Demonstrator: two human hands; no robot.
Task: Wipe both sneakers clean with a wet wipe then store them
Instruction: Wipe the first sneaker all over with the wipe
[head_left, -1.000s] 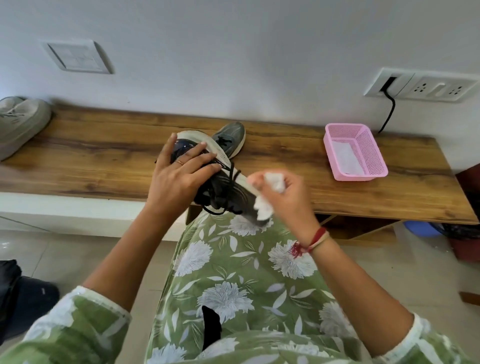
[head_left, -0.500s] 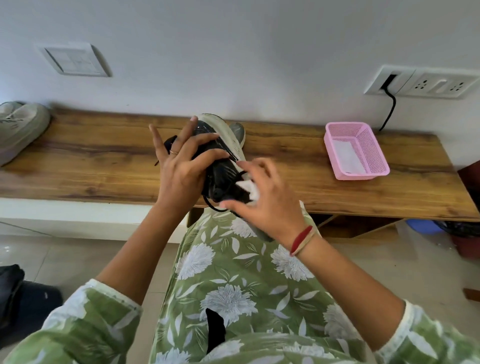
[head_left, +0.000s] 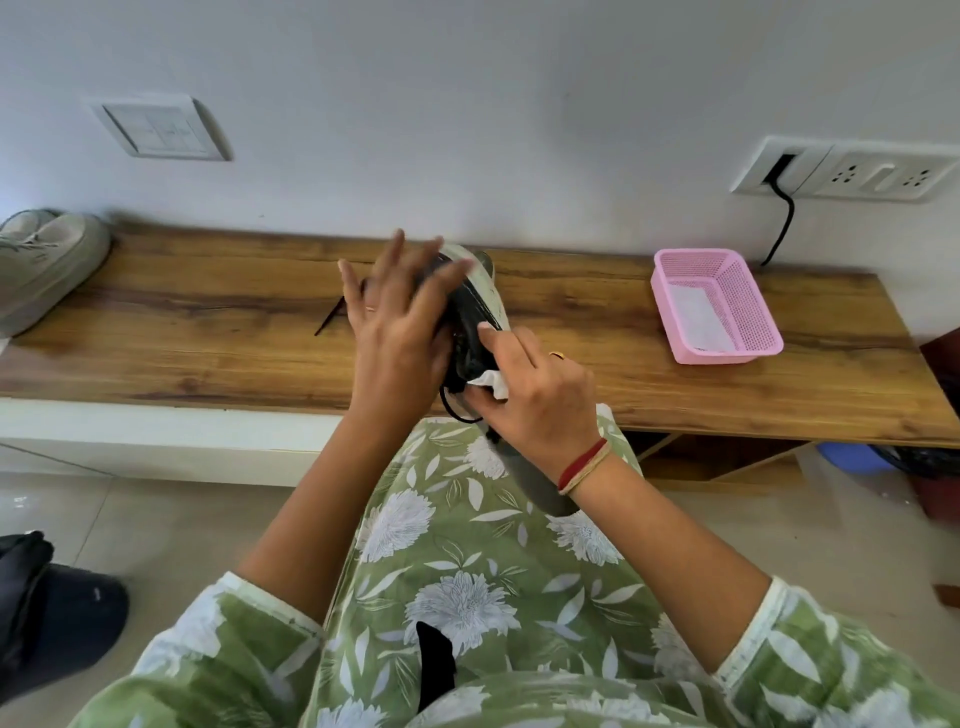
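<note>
Left hand (head_left: 400, 332) with splayed fingers, right hand (head_left: 540, 395) in curled pinch.

One head-worn, wide-angle camera, looking forward and down.
It sits above the person's lap (head_left: 467, 571) and faces the wall (head_left: 467, 104) across the long front edge of the worktop (head_left: 208, 322). The worktop's far right corner is in view, and its left end is cut off by the frame. The left hand (head_left: 400, 332) and right hand (head_left: 540, 395) are close under the lens at mid-frame, over that front edge. The floor (head_left: 156, 519) shows below it on both sides.
</note>
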